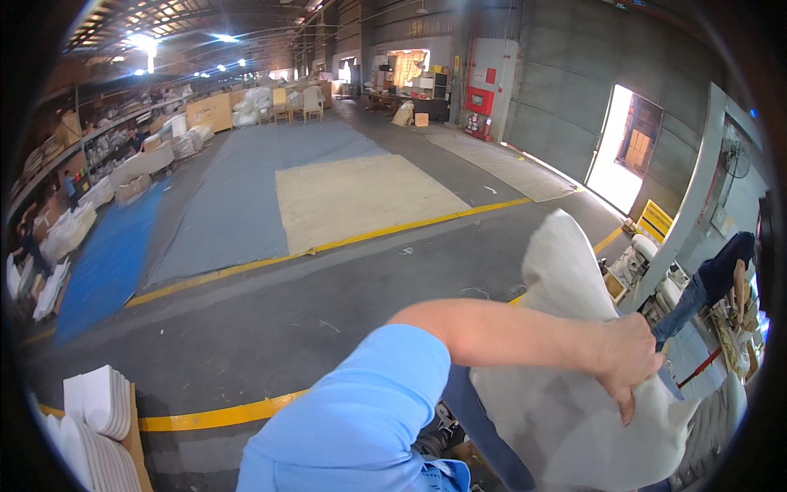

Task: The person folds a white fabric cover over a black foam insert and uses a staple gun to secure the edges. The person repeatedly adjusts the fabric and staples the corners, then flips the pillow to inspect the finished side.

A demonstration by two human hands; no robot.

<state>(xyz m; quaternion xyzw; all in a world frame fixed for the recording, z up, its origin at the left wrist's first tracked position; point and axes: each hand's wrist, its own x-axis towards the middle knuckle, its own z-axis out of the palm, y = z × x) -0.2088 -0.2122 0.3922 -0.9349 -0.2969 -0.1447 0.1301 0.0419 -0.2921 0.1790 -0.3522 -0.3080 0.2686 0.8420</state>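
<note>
A padded piece lies beneath the fingers of the person's left hand; well left of them stand stacked panels; ahead-left, a mat lies on a sheet, chairs behind; ahead, a doorway opens in a wall; to the right, another person

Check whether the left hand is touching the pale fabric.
Touching: the head view shows the left hand gripping the pale fabric, thumb lying against it.

Pale piece, matt and cloth-like (softly uneven, to my eye); my sleeve, matt cloth; floor, dull and scuffed; stacked white pieces, smooth; blue sheet, plastic-looking, slightly glossy.
</note>
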